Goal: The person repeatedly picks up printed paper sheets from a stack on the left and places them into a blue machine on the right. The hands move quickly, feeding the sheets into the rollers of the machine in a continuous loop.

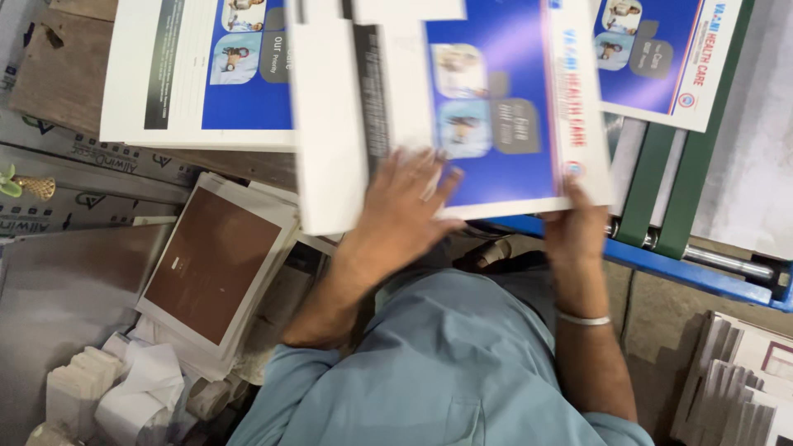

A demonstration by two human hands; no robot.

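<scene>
I hold a large glossy printed sheet (pixel 487 107), blue and white with small photo panels, in front of me. My left hand (pixel 405 202) lies flat on its lower middle, fingers spread over the blue area. My right hand (pixel 574 227) grips its lower right corner, thumb on top. A thin bangle (pixel 582 319) circles that wrist. The sheet is blurred from motion. A similar printed sheet (pixel 198 74) lies to the left and another (pixel 661 54) sits at the upper right on green conveyor belts (pixel 661 190).
A blue machine frame (pixel 686 268) with a metal roller runs along the right. A stack of brown-faced cards (pixel 211 264) sits at lower left above crumpled white paper (pixel 132 388). More stacked white sheets (pixel 735 388) stand at lower right. Grey boards (pixel 74 157) lie at left.
</scene>
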